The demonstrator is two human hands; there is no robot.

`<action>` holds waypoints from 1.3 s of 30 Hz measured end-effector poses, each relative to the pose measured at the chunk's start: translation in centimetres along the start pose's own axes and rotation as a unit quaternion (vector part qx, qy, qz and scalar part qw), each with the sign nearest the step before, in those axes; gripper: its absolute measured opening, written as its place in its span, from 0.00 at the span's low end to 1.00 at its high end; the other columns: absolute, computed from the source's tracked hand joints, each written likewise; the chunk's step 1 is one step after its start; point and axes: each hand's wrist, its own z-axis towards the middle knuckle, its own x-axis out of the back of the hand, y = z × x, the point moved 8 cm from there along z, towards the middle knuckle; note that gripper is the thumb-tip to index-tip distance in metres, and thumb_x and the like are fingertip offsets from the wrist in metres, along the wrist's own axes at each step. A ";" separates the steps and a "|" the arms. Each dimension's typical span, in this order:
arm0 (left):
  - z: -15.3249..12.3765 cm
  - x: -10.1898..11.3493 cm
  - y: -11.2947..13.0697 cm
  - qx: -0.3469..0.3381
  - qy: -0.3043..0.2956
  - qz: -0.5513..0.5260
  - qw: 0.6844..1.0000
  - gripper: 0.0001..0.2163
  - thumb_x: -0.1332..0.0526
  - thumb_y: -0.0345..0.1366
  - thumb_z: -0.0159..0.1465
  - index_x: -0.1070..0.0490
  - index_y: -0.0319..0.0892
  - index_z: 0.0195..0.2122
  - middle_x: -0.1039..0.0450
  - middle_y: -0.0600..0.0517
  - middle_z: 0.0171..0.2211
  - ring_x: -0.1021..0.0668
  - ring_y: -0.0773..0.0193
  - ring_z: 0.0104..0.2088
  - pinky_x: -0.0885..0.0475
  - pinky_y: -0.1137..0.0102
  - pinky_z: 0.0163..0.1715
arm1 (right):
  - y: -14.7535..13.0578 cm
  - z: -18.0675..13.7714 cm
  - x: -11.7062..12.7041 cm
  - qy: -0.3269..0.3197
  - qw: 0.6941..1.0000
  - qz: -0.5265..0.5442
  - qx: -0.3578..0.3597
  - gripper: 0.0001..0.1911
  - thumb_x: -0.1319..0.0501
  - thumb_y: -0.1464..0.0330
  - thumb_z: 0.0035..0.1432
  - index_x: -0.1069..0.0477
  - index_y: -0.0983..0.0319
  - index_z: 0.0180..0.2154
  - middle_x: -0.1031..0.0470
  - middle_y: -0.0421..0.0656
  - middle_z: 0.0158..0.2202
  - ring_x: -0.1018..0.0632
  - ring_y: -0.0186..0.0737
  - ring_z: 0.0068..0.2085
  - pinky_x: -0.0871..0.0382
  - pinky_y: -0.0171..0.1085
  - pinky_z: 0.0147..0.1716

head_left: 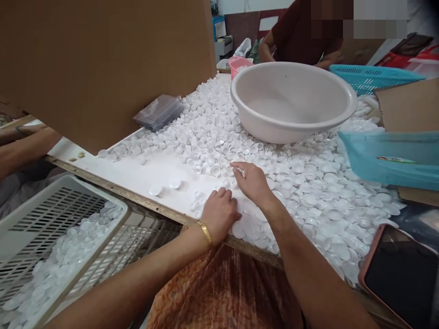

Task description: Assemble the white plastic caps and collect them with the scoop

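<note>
A large heap of small white plastic caps [308,192] covers the white table [137,176]. My left hand [219,212], with a gold bangle on its wrist, rests at the table's near edge with its fingers curled over some caps. Just beyond it, my right hand [252,183] lies on the heap with its fingers stretched toward the caps. Two loose caps [164,187] lie apart on the bare table to the left.
A big white basin [291,103] sits on the heap. A white slotted crate [51,246] holding caps stands low left. A cardboard wall [103,59], blue baskets [391,155], a phone [401,274], and another person's torso [302,32] and forearm [24,146] surround the table.
</note>
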 end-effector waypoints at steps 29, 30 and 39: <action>-6.6 -1.7 -17.0 0.378 0.125 -0.569 0.719 0.09 0.38 0.37 0.50 0.36 0.39 0.28 0.40 0.61 0.13 0.37 0.73 0.13 0.41 0.78 0.11 | -6.5 -1.6 -9.5 -0.081 0.979 -0.133 0.130 0.07 0.43 0.65 0.55 0.28 0.57 0.35 0.26 0.40 0.33 0.31 0.40 0.41 0.51 0.43 0.47; -6.3 -1.9 -16.9 0.377 0.123 -0.578 0.713 0.09 0.38 0.37 0.50 0.36 0.39 0.28 0.39 0.61 0.14 0.37 0.73 0.13 0.40 0.78 0.11 | -6.4 -1.5 -9.6 -0.081 0.979 -0.135 0.127 0.07 0.43 0.66 0.55 0.28 0.58 0.35 0.26 0.40 0.33 0.31 0.40 0.41 0.51 0.43 0.47; -4.5 -3.6 -16.6 0.380 0.031 -0.582 0.718 0.06 0.39 0.31 0.52 0.39 0.39 0.25 0.37 0.60 0.13 0.36 0.72 0.11 0.39 0.77 0.10 | -5.5 -1.3 -9.9 -0.097 0.987 -0.086 0.100 0.06 0.42 0.69 0.54 0.28 0.57 0.34 0.25 0.39 0.31 0.29 0.38 0.39 0.53 0.44 0.49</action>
